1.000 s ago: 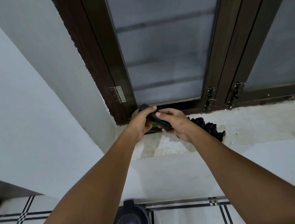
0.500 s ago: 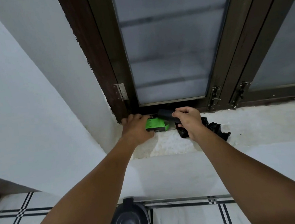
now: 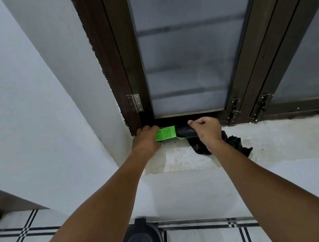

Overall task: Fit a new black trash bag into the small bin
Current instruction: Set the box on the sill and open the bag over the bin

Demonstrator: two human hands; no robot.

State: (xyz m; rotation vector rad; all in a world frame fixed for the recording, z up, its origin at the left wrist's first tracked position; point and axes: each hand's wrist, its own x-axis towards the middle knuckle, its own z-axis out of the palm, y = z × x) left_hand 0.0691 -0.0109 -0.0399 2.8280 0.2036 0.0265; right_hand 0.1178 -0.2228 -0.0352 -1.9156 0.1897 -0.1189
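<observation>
On the white window ledge (image 3: 282, 136), my left hand (image 3: 146, 141) grips a bright green box (image 3: 165, 133). My right hand (image 3: 206, 129) is closed around a black roll of trash bags (image 3: 184, 132), whose left end sits at the box's open right end. A loose crumpled black trash bag (image 3: 235, 143) lies on the ledge just behind and right of my right wrist. The small dark bin (image 3: 141, 240), with its lid on, stands on the floor below, between my forearms at the bottom edge.
A dark brown window frame (image 3: 112, 67) with frosted glass (image 3: 187, 51) rises right behind the ledge, with latches (image 3: 235, 108) at its foot. A white wall (image 3: 30, 112) closes in on the left. The floor has white tiles with black stripes (image 3: 211, 237).
Both hands held the black roll a second ago. My left hand has since moved to the green box on the ledge, and my right hand has brought the roll down to the box's end.
</observation>
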